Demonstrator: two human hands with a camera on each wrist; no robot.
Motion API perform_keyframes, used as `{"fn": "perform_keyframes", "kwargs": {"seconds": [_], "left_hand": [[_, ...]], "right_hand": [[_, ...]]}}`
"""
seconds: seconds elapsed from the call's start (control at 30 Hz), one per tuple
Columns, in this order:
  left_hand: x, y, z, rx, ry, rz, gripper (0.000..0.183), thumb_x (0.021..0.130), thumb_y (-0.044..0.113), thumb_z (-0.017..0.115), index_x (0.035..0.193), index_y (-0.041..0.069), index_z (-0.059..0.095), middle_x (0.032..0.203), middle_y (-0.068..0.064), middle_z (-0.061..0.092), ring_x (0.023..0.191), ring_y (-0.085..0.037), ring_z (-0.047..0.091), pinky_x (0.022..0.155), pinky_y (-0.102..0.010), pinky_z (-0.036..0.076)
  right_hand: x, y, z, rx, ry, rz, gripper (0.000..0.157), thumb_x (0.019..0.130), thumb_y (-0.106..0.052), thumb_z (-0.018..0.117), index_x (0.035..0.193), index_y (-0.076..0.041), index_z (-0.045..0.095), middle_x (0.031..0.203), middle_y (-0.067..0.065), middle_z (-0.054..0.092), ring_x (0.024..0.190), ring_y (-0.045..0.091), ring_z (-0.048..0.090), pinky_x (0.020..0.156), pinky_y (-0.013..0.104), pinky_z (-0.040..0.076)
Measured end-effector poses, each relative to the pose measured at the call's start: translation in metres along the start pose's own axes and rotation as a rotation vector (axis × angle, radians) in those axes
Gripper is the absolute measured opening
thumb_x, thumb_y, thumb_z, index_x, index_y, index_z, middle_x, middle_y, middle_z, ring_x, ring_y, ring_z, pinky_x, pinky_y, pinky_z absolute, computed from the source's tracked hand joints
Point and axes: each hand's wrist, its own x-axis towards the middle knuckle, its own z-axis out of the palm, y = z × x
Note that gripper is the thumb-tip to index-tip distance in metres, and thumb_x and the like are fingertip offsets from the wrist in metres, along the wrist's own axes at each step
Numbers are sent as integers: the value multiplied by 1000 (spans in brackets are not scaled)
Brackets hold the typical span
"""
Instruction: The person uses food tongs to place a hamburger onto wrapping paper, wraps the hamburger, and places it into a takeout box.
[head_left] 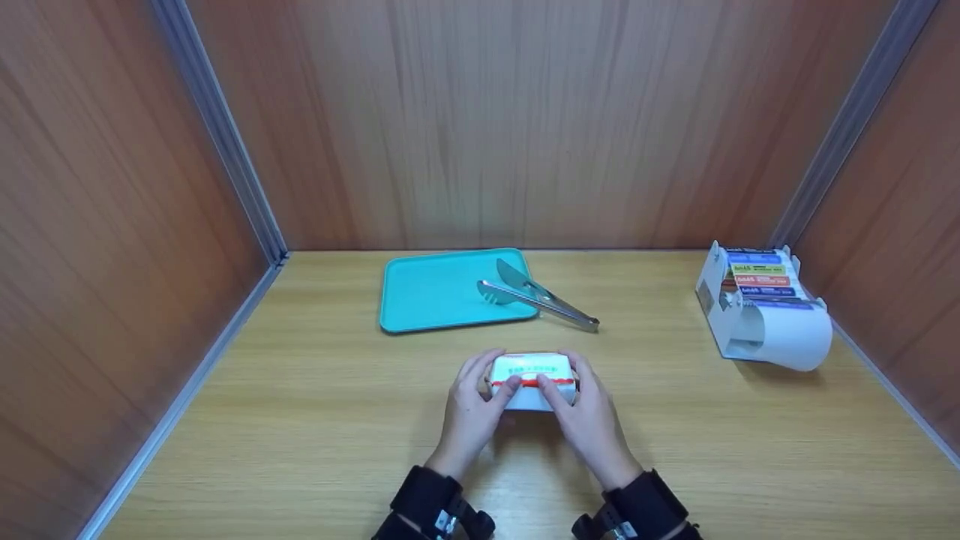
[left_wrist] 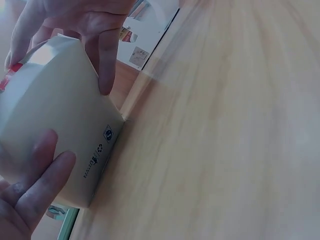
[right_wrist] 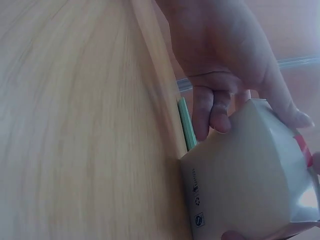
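Observation:
A small white paper food box (head_left: 531, 363), with green print and a red strip on top, is between my two hands at the front middle of the table. My left hand (head_left: 470, 411) grips its left side, and my right hand (head_left: 592, 420) grips the right side. Both thumbs press on the top near the red strip. In the left wrist view, small dark symbols mark the side of the box (left_wrist: 55, 105), whose lower edge appears to be at the tabletop. The right wrist view shows fingers against the side of the box (right_wrist: 240, 170). The box's inside is hidden.
Behind the hands lies a turquoise tray (head_left: 427, 292). Metal tongs (head_left: 551, 302) rest partly on it, their handle end over the tray's right edge. At the far right stands a white dispenser with a paper roll (head_left: 796, 335). Wood-grain panels (head_left: 525, 135) enclose the table.

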Motion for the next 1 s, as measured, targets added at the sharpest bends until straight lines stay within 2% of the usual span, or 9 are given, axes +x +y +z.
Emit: {"fn": "perform_keyframes", "kwargs": {"seconds": [0.1, 0.17, 0.37, 0.5, 0.57, 0.67, 0.77, 0.8, 1.0], "left_hand": [[-1, 2, 0, 26, 3, 1, 64, 95, 51, 77, 147, 17, 64, 153, -11, 53, 138, -31, 52, 87, -34, 64], [-2, 2, 1, 58, 12, 19, 63, 95, 50, 77, 147, 16, 65, 152, -11, 54, 137, -31, 54, 99, -36, 60], [0, 2, 2, 92, 11, 44, 61, 98, 48, 76, 149, 16, 64, 152, -12, 53, 133, -30, 56, 98, -39, 56], [0, -1, 1, 75, 35, 56, 55, 98, 43, 78, 144, 14, 67, 149, -11, 56, 137, -30, 54, 115, -46, 46], [1, -3, 1, 67, 52, 61, 53, 98, 39, 79, 142, 12, 68, 147, -11, 58, 133, -29, 55, 110, -48, 48], [2, -5, 0, 54, 67, 32, 51, 98, 38, 79, 142, 14, 67, 149, -10, 59, 135, -29, 55, 111, -50, 48], [3, -5, -1, 23, 55, -20, 53, 100, 40, 77, 146, 18, 65, 155, -8, 57, 143, -30, 52, 119, -54, 42], [3, -4, -1, 7, 47, -41, 54, 100, 41, 76, 148, 19, 63, 157, -7, 56, 147, -30, 49, 122, -55, 38], [4, -1, 0, -66, 2, -137, 66, 102, 46, 71, 158, 18, 50, 164, -12, 48, 155, -32, 39, 126, -56, 32]], "right_hand": [[-1, -1, 1, -16, 11, -4, 65, 100, -36, 77, 153, -8, 52, 150, 15, 59, 137, 30, 56, 118, 55, 42], [-2, -2, 2, -29, 23, -7, 64, 99, -35, 79, 152, -8, 53, 150, 16, 59, 136, 32, 55, 118, 56, 41], [-1, -4, 1, -11, 36, -1, 57, 99, -28, 78, 148, -9, 56, 148, 15, 59, 134, 30, 55, 115, 53, 43], [0, -1, 0, 26, 25, -33, 52, 101, -29, 77, 146, -10, 59, 147, 14, 60, 130, 31, 60, 111, 51, 46], [-1, 0, 0, 55, 18, -55, 46, 104, -29, 72, 145, -11, 61, 148, 13, 60, 129, 33, 61, 110, 53, 47], [-1, 2, -1, 126, 4, -67, 37, 111, -27, 60, 144, -12, 64, 152, 12, 58, 137, 36, 58, 116, 57, 44], [-1, 3, -2, 196, -4, -47, 35, 114, -23, 52, 145, -11, 65, 155, 12, 57, 147, 33, 50, 122, 57, 38], [-1, 3, -2, 217, -4, -44, 35, 114, -22, 51, 144, -10, 65, 155, 13, 57, 149, 32, 47, 123, 56, 36], [0, 3, -3, 272, 15, -58, 29, 111, -18, 58, 134, -4, 71, 151, 16, 56, 149, 37, 46, 126, 56, 33]]}}
